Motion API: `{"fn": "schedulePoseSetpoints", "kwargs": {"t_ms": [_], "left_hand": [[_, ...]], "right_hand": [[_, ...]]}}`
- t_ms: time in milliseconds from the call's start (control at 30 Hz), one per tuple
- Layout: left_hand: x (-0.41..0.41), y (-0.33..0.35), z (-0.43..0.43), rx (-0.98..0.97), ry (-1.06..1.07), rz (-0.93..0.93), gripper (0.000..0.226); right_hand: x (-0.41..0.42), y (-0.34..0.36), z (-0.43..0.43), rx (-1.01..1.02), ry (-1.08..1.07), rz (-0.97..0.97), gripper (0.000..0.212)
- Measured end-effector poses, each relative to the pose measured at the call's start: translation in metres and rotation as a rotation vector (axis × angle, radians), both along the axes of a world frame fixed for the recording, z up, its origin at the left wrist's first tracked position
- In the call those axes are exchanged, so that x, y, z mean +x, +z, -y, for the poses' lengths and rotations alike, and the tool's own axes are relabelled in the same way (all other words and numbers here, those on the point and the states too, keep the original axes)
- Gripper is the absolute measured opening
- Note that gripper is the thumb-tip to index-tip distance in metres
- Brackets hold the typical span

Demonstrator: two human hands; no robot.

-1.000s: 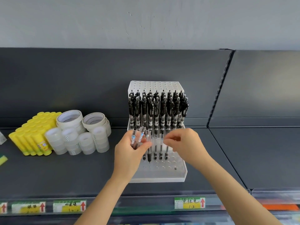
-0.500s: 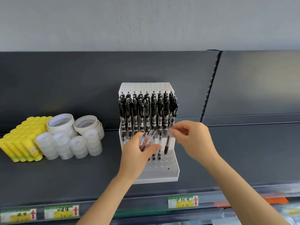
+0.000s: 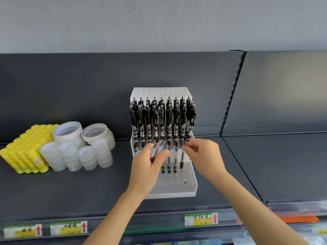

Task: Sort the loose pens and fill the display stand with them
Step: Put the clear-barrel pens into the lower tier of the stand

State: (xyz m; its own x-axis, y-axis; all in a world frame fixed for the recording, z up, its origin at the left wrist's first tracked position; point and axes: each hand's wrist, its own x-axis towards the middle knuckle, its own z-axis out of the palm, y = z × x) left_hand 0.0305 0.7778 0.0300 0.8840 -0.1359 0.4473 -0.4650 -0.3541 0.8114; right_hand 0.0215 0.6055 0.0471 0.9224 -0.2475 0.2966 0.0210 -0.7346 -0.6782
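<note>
Bundle of loose pens (image 3: 154, 149) clutched in left hand (image 3: 147, 168); right hand (image 3: 205, 156) pinching single pen (image 3: 182, 162) (upright) at display stand (image 3: 177, 193).

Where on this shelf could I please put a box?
Bare shelf lies right of the display stand, plus a strip between it and the tape rolls. Tape rolls and glue sticks crowd the left; left hand and right hand work at the stand.

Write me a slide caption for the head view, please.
Right hand pinches a pen upright at the display stand; left hand grips spare pens.
</note>
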Motion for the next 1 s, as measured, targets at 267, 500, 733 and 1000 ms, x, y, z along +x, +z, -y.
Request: {"fn": "schedulePoseSetpoints", "kwargs": {"t_ms": [267, 500, 733, 1000], "left_hand": [[0.004, -0.007, -0.001, 0.034, -0.012, -0.039, 0.04], [0.003, -0.007, 0.002, 0.1, -0.06, -0.017, 0.043], [0.002, -0.005, 0.024, 0.085, -0.211, -0.067, 0.041], [-0.001, -0.003, 0.032, 0.025, -0.385, -0.129, 0.044]], "right_hand": [[0.0, -0.012, -0.002, 0.011, -0.01, -0.027, 0.017], [-0.015, 0.006, 0.006, 0.028, -0.024, -0.005, 0.009], [-0.027, 0.032, 0.003, 0.5, 0.256, -0.167, 0.012], [-0.034, 0.026, 0.012, 0.704, 0.29, -0.151, 0.006]]}}
